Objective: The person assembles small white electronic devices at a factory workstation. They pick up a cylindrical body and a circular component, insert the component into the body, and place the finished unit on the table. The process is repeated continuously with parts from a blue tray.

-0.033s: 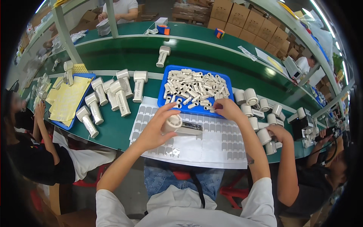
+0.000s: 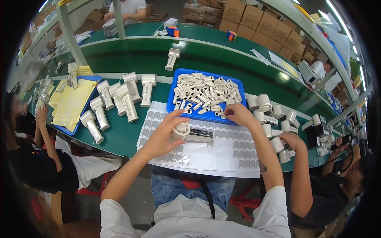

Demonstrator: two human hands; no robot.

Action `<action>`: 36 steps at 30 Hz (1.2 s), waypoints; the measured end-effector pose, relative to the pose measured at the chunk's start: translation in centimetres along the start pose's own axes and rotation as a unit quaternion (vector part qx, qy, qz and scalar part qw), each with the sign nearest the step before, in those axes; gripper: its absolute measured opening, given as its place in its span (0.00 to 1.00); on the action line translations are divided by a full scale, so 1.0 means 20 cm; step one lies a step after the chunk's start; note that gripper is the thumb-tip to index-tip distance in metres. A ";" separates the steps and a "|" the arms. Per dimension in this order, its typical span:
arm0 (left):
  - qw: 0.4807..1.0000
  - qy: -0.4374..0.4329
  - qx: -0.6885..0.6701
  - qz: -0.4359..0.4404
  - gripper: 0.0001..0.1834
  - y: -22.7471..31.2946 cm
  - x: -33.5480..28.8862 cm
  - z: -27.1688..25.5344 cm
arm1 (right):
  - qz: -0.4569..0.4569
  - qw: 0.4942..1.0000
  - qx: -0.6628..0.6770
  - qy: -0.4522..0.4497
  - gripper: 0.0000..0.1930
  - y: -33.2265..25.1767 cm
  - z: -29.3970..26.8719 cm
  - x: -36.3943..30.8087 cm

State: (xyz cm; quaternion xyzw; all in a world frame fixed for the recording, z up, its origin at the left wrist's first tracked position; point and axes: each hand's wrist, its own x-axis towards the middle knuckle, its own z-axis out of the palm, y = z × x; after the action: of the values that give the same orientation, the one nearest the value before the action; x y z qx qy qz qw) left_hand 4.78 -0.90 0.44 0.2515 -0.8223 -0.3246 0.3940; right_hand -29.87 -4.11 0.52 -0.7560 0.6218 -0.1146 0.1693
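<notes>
White handheld fan [image 2: 201,136], handle open, lies over sheet of grey stickers [image 2: 198,158]. Left hand [image 2: 162,137] grips fan's head, fingers spread wide. Right hand [image 2: 240,115], fingers nearly together, at blue tray [image 2: 172,93] of small white parts [image 2: 208,92]; cannot tell hold. Grip unchanged; work seems mid-step.
</notes>
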 end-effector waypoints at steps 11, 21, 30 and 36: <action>0.989 -0.104 0.089 -0.064 0.38 -0.09 -0.02 -0.01 | 0.032 0.999 -0.023 0.024 0.12 -0.05 -0.03 0.02; 0.994 -0.102 0.040 -0.030 0.37 -0.07 0.06 0.11 | 0.016 0.713 0.701 0.012 0.22 -0.45 -0.06 -0.38; 0.990 -0.002 -0.083 0.111 0.30 0.35 0.01 0.12 | -0.016 0.662 0.746 -0.070 0.10 -0.64 0.05 -0.58; 0.979 0.021 -0.124 0.158 0.23 0.43 -0.06 0.09 | -0.036 0.602 0.778 -0.176 0.10 -0.76 -0.04 -0.70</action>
State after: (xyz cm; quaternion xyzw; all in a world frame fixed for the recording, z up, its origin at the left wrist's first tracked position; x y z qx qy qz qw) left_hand 2.67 6.21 5.40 0.0746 -0.7965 -0.3524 0.4857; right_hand -19.34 12.15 7.81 -0.3652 0.2281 -0.4260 0.7957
